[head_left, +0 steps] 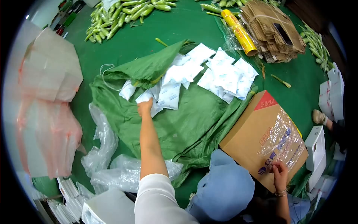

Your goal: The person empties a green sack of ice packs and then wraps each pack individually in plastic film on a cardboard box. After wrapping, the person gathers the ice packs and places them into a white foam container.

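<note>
My left hand (145,107) reaches forward with its fingers closed on the edge of a white packet (146,98). That packet lies beside other white packets (169,95) with faint blue print, at the mouth of a large green woven sack (179,127). More white packets (225,76) are heaped on the sack further right. My right hand (280,176), with a bracelet at the wrist, hovers over or rests on a cardboard box (242,130) partly covered in clear film. Its fingers are loosely bent and slightly apart, with nothing visible between them.
Crumpled clear plastic (126,173) lies left of my blue-clad knee (223,186). Wrapped white boxes (48,142) stand at left. Ahead are green vegetables (123,15), a yellow film roll (238,31) and flattened cardboard (268,33) with a phone (282,33). Another person's foot (319,117) shows at right.
</note>
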A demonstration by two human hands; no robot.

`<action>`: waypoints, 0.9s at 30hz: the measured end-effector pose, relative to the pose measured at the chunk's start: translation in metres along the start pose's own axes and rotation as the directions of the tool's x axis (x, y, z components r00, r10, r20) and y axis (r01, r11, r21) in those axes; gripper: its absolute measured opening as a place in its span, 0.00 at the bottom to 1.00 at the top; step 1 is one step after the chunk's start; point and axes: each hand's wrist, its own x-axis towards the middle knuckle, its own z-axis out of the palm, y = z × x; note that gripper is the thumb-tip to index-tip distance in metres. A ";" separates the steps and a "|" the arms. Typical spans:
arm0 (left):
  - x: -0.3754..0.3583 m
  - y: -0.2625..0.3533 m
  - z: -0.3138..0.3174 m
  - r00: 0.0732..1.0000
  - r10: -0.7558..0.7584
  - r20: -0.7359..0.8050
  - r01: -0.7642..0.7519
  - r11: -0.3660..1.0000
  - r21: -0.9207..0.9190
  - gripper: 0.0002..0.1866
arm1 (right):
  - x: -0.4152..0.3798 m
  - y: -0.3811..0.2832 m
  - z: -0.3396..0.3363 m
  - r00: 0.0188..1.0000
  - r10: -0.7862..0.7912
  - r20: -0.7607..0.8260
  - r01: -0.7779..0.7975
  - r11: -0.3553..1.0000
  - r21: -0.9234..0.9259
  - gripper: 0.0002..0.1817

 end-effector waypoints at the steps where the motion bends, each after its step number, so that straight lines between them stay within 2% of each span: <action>1: -0.007 0.007 0.000 0.997 -0.061 0.039 0.059 0.996 0.067 0.59 | -0.003 0.003 -0.001 0.998 0.052 -0.024 -0.051 0.998 0.039 0.03; 2: -0.021 0.005 0.000 0.996 -0.066 -0.068 0.066 0.998 0.003 0.60 | -0.002 0.003 0.001 0.998 0.056 -0.010 -0.055 0.998 0.037 0.03; 3: -0.023 -0.003 0.001 0.996 -0.059 -0.062 0.061 0.998 0.017 0.60 | -0.003 0.004 0.003 0.997 0.071 -0.018 -0.070 0.997 0.037 0.03; 5: -0.024 -0.019 -0.004 0.999 0.043 0.003 -0.043 0.994 -0.098 0.61 | -0.005 0.001 0.009 0.999 0.033 -0.005 -0.034 0.999 -0.030 0.03; 6: -0.036 -0.028 -0.014 0.995 0.090 0.041 -0.087 0.994 -0.065 0.63 | -0.010 -0.006 0.013 1.000 0.018 -0.010 -0.018 1.000 -0.010 0.03; 7: -0.052 -0.036 -0.021 0.995 0.085 0.047 -0.083 0.995 -0.050 0.59 | -0.013 -0.012 0.015 1.000 0.015 -0.022 -0.015 1.000 0.001 0.03; 9: -0.052 -0.066 -0.013 0.974 0.175 0.140 -0.147 0.971 -0.188 0.53 | -0.023 -0.024 0.011 0.999 -0.012 0.035 0.015 0.997 -0.074 0.04; 10: -0.054 -0.075 -0.018 0.941 0.169 0.293 -0.059 0.935 -0.350 0.48 | -0.026 -0.036 0.009 0.996 -0.051 0.069 0.060 0.988 -0.139 0.04; 11: -0.078 -0.068 -0.042 0.873 0.182 0.453 0.057 0.883 -0.466 0.43 | -0.031 -0.051 0.009 0.993 -0.073 0.093 0.091 0.975 -0.203 0.05; 12: -0.113 -0.050 -0.073 0.797 0.438 0.415 -0.136 0.801 -0.584 0.40 | -0.036 -0.073 0.013 0.966 -0.231 0.115 0.251 0.944 -0.213 0.06; 13: -0.151 -0.031 -0.108 0.666 0.662 0.345 -0.292 0.656 -0.696 0.37 | -0.035 -0.079 0.013 0.955 -0.250 0.157 0.282 0.932 -0.227 0.07; 14: -0.185 -0.009 -0.135 0.495 0.823 0.279 -0.346 0.482 -0.805 0.35 | -0.038 -0.094 0.019 0.947 -0.264 0.181 0.293 0.943 -0.160 0.10; 15: -0.221 0.016 -0.162 0.314 0.932 0.178 -0.349 0.288 -0.892 0.33 | -0.038 -0.100 0.021 0.908 -0.359 0.215 0.386 0.917 -0.100 0.16; 16: -0.266 0.036 -0.192 0.152 0.952 0.266 -0.211 0.294 -0.932 0.32 | -0.038 -0.114 0.028 0.854 -0.471 0.222 0.500 0.861 -0.097 0.27; 17: -0.313 0.050 -0.217 -0.014 0.947 0.322 -0.073 0.320 -0.944 0.32 | -0.040 -0.129 0.034 0.844 -0.499 0.195 0.499 0.865 0.054 0.34; 18: -0.359 0.062 -0.231 -0.223 0.915 0.336 -0.053 0.332 -0.942 0.33 | -0.043 -0.141 0.037 0.831 -0.529 0.173 0.494 0.844 0.210 0.41; 19: -0.402 0.069 -0.235 -0.421 0.845 0.329 -0.040 0.346 -0.938 0.33 | -0.045 -0.146 0.037 0.833 -0.532 0.151 0.498 0.840 0.215 0.41; 21: -0.480 0.061 -0.215 -0.523 0.812 0.260 -0.168 0.201 -0.965 0.34 | -0.047 -0.150 0.028 0.753 -0.658 -0.025 0.602 0.671 0.433 0.50; 22: -0.519 0.046 -0.202 -0.530 0.807 0.260 -0.201 0.178 -0.963 0.34 | -0.052 -0.150 0.016 0.749 -0.662 -0.041 0.610 0.663 0.435 0.50; 23: -0.552 0.031 -0.189 -0.535 0.802 0.267 -0.235 0.162 -0.958 0.34 | -0.058 -0.147 0.004 0.798 -0.593 -0.106 0.556 0.657 0.510 0.51; 24: -0.578 0.023 -0.172 -0.584 0.777 0.236 -0.192 0.151 -0.970 0.36 | -0.063 -0.140 -0.009 0.842 -0.515 -0.162 0.502 0.638 0.584 0.51; 25: -0.593 0.022 -0.155 -0.630 0.751 0.198 -0.143 0.138 -0.980 0.38 | -0.067 -0.129 -0.026 0.881 -0.451 -0.142 0.439 0.669 0.600 0.49; 26: -0.590 0.025 -0.130 -0.639 0.744 0.197 -0.146 0.134 -0.980 0.38 | -0.062 -0.114 -0.040 0.885 -0.412 -0.216 0.459 0.696 0.553 0.50; 27: -0.581 0.028 -0.096 -0.575 0.798 0.178 -0.380 -0.068 -0.922 0.37 | -0.052 -0.093 -0.051 0.884 -0.370 -0.286 0.467 0.727 0.504 0.51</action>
